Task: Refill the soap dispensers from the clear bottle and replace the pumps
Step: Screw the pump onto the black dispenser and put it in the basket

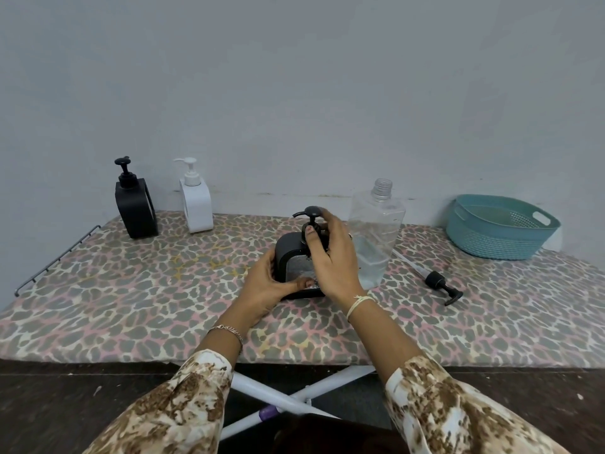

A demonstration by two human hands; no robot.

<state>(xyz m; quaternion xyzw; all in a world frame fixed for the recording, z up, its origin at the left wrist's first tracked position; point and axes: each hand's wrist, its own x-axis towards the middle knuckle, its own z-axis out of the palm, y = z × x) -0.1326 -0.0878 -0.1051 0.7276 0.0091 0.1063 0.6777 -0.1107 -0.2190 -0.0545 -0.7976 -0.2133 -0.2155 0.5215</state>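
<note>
Pale grey wall behind a leopard-print padded desk (131, 283). At centre, a dark grey square soap dispenser (289, 257), gripped low on its left side by the left hand (265, 290); right hand (330, 253) closed around the black pump (311, 215) at the neck. Just right, touching nothing visible but close, an uncapped clear plastic bottle (376, 231), partly filled. Near right, a loose black pump with tube (438, 283) lying flat. Far left, a black dispenser (134, 204) and white dispenser (196, 201), upright, pumps on. Far right, a teal perforated basket (501, 231).

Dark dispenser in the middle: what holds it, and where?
Left hand grips the dark dispenser by its lower side; right hand grips its pump collar.
</note>
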